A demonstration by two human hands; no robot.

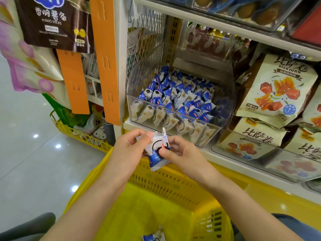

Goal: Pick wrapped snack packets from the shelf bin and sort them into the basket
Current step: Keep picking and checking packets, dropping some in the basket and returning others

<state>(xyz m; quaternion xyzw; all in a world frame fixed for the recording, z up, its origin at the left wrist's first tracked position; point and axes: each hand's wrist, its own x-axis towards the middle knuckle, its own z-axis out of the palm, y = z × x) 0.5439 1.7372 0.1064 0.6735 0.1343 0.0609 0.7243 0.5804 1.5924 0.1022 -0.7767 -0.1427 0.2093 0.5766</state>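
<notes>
Blue-and-white foil, glossy and crinkled, with crimped ends: that is the packet (157, 151), pinched between both hands just above the far rim of the basket (173, 183). The left hand (128, 150) grips its upper left edge under the thumb, and the right hand (180, 152) pinches the middle from the other side, thumb on the printed face. Its long axis stands nearly upright, one crimped end up toward the bin (224, 101) and the other hanging down over the rim. The move ahead turns on one relation: the basket's open floor lies below the packet and nearer the person, so the packet likely needs only to come back a little and drop. Neither hand is clearly closer. The basket is hard yellow plastic with slotted walls, and a second packet (153, 236) lies on its floor at the near edge of view. The bin is clear, rigid and curved at the front, packed with matching packets standing in rows on the shelf (225, 160).
</notes>
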